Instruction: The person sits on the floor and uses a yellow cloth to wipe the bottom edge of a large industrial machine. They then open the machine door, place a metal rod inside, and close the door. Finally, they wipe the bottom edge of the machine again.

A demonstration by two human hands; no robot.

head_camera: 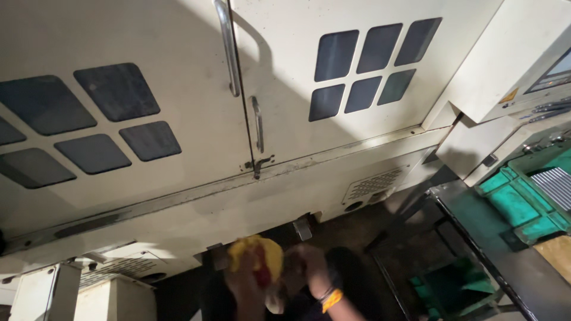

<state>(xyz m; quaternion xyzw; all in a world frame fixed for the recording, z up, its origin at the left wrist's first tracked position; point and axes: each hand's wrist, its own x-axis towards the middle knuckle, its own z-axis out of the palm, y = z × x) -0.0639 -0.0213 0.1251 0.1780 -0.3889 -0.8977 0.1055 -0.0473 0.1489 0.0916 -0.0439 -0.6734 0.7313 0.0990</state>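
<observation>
Low in the view, in shadow under the machine's edge, sits a bunched yellow cloth (257,257) with a patch of red showing in its folds. It looks soft and limp, crumpled into a loose ball with no stiffness of its own. I would judge it light and easy to squeeze; it would give under any grip and could hardly be damaged by one. The red part may be a second thing wrapped inside or only a stain; I cannot tell. The best hold is a full handful round the bunched middle, since a trailing corner would let it unfold and hang.

The left hand (242,284) is under and behind the cloth, closed about it from below. The right hand (302,261) is just beside it, fingers curled toward the cloth; the blur hides whether it grips or only touches. That wrist wears an orange band (332,299).

Above them rises the cream machine (178,196) with two doors, dark panes (375,65) in groups, and metal handles (229,47) by the seam. A vent grille (375,184) sits low on its skirt. To the right a dark bench (493,238) carries a green tray (523,202).
</observation>
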